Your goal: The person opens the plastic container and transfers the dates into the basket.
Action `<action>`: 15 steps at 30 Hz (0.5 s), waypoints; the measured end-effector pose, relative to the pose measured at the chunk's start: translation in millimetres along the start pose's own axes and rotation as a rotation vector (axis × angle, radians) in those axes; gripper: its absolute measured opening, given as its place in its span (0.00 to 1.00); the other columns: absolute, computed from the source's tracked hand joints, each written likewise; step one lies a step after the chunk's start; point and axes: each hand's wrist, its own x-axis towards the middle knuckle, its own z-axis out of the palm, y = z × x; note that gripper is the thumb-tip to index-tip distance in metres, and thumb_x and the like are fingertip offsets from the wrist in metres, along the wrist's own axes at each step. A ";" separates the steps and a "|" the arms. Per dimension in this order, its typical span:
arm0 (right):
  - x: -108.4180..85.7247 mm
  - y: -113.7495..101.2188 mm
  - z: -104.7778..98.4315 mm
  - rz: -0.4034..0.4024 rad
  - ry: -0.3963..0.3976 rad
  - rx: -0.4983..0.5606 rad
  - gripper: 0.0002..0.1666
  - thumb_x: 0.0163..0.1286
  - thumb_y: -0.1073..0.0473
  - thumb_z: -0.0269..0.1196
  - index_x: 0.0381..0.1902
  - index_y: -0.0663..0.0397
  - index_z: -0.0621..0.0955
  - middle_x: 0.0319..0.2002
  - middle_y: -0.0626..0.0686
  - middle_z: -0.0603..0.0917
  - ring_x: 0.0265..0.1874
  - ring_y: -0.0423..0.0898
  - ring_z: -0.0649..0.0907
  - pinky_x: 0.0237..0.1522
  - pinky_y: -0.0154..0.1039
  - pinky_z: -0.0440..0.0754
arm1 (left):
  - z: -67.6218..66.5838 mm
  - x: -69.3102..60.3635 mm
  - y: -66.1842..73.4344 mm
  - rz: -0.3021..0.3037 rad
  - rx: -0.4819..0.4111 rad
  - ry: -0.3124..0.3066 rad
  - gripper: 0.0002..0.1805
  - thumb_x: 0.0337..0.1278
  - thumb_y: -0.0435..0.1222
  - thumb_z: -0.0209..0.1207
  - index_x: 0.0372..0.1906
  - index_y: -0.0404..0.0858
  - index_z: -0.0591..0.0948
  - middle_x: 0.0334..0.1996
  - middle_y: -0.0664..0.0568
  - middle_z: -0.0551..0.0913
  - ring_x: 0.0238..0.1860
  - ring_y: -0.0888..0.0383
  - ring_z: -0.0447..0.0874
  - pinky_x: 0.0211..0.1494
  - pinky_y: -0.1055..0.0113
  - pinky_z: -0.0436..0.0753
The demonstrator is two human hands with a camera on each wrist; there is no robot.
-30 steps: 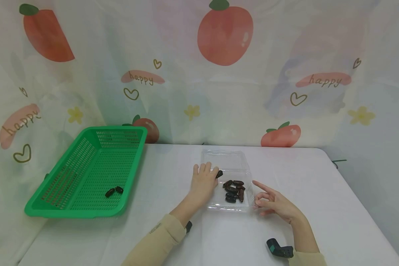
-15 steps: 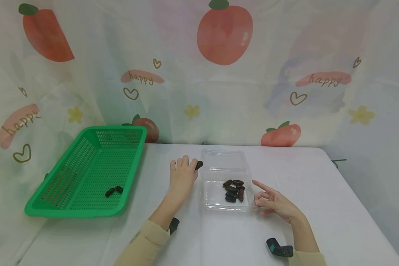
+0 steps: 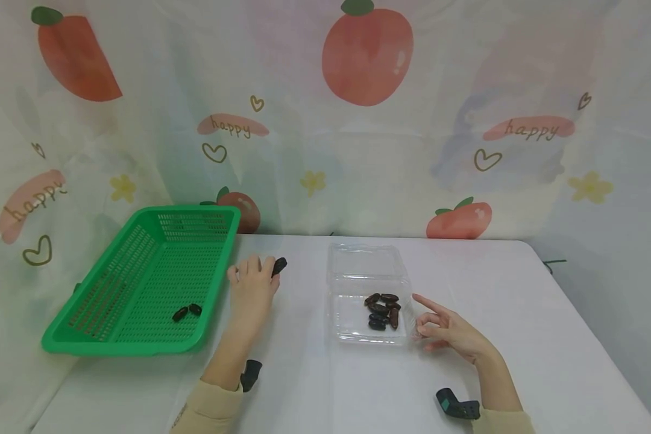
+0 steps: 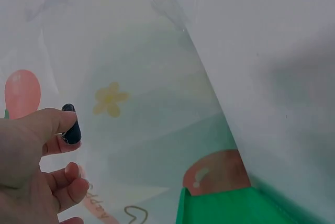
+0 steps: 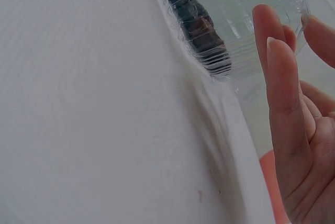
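Leftward across the frame the dark oblong piece (image 3: 279,266) has travelled with the left hand (image 3: 251,295), from close beside the clear container to just beside the green basket (image 3: 120,348); the right hand (image 3: 452,334) has hardly shifted. The piece sits left of the frame's middle, its long axis slanting from lower left to upper right. It juts from the right side of the left hand, so the hand lies between it and the basket's right rim, and this hand is much the nearer one. In the left wrist view, thumb and a fingertip pinch the piece while other fingers curl loosely below. Two similar pieces (image 3: 180,314) lie apart from the held one, on the basket floor at lower left. Right of the middle, the open clear container (image 3: 369,282) holds a cluster of dark pieces (image 3: 378,309). At its right edge the right hand has one finger straight, others bent; whether they pinch the plastic, I cannot tell.
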 end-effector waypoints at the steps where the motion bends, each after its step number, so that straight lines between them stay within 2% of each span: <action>1: -0.3 0.0 -0.1 0.000 0.000 0.001 0.45 0.64 0.65 0.58 0.70 0.59 0.45 0.32 0.45 0.77 0.33 0.42 0.82 0.32 0.42 0.81 | -2.4 -1.3 -3.7 -0.005 -0.002 0.011 0.13 0.51 0.38 0.63 0.38 0.40 0.72 0.30 0.46 0.67 0.34 0.48 0.65 0.45 0.52 0.62; 5: -1.1 0.5 -0.5 -0.002 0.001 0.003 0.45 0.64 0.65 0.58 0.70 0.59 0.46 0.32 0.45 0.77 0.34 0.43 0.83 0.32 0.42 0.81 | -13.1 -6.2 -18.1 -0.025 -0.015 0.035 0.14 0.51 0.37 0.64 0.37 0.38 0.71 0.31 0.44 0.66 0.34 0.47 0.64 0.43 0.50 0.61; 15: -1.8 0.1 -0.6 -0.012 -0.007 0.006 0.44 0.65 0.65 0.58 0.70 0.59 0.46 0.32 0.45 0.77 0.34 0.44 0.83 0.32 0.41 0.82 | -27.4 -18.3 -60.1 -0.104 -0.015 0.005 0.14 0.53 0.36 0.61 0.41 0.35 0.72 0.31 0.41 0.66 0.34 0.43 0.64 0.43 0.47 0.61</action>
